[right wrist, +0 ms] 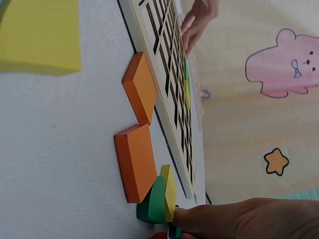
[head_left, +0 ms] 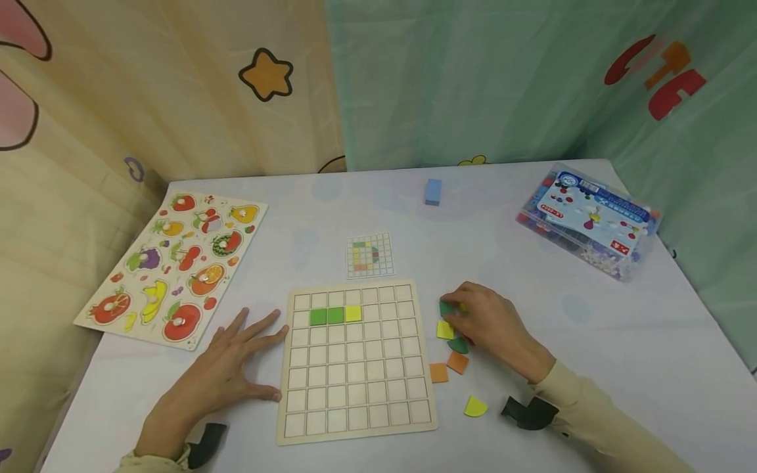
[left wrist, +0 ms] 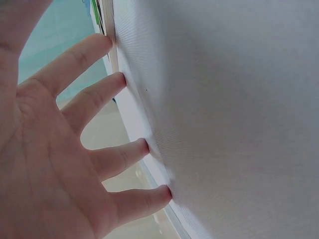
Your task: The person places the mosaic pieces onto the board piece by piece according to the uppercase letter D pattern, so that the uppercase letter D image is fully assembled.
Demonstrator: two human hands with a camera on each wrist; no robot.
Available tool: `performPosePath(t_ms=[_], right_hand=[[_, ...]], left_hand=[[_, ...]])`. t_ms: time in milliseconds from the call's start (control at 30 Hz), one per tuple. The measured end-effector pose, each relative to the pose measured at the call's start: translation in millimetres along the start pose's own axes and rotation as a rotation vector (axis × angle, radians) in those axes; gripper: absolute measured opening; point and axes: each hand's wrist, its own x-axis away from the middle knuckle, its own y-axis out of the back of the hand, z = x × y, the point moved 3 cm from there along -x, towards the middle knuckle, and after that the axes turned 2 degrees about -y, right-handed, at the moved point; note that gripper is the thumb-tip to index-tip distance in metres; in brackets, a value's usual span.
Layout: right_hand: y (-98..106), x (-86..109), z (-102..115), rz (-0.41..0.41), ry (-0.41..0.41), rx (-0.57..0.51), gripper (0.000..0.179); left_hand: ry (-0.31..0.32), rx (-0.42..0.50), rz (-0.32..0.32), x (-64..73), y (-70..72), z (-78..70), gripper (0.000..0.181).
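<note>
A wooden grid board [head_left: 357,437] lies flat on the table with two green squares [head_left: 327,316] and one yellow square [head_left: 353,313] in its second row. At the board's left edge my left hand [head_left: 227,361] rests with fingers spread, thumb and a fingertip by the rim. Right of the board, my right hand [head_left: 487,322] pinches a dark green piece [head_left: 446,308] between thumb and forefinger. Around it lie a yellow square piece [head_left: 445,330], a green quarter-round piece [head_left: 458,345] and orange square pieces [right wrist: 135,164]. The curled fingers partly hide the pile.
A small pattern card [head_left: 370,256] lies behind the board. At the left is a fruit puzzle board [head_left: 177,276], at the back right a clear plastic box [head_left: 591,220]. A blue block [head_left: 433,192] stands at the back; a yellow quarter-round [head_left: 476,406] lies near the right sleeve.
</note>
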Motion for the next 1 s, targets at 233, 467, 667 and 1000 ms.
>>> performPosePath(t_ms=[233, 467, 667, 1000], right_hand=[[0.5, 0.5, 2.9, 0.001, 0.009, -0.016, 0.026], [2.0, -1.1, 22.8, -0.015, 0.043, -0.033, 0.025], [-6.0, -6.8, 44.4, -0.007, 0.076, -0.032, 0.025], [-31.2, -12.6, 82.0, 0.069, 0.141, -0.045, 0.019]], left_hand=[[-0.004, -0.002, 0.000, 0.4, 0.0, 0.4, 0.102], [-0.003, 0.004, 0.001, 0.4, 0.4, 0.0, 0.101], [-0.003, -0.004, -0.003, 0.7, 0.5, 0.5, 0.100], [-0.010, 0.012, 0.001, 1.3, 0.4, 1.5, 0.100]])
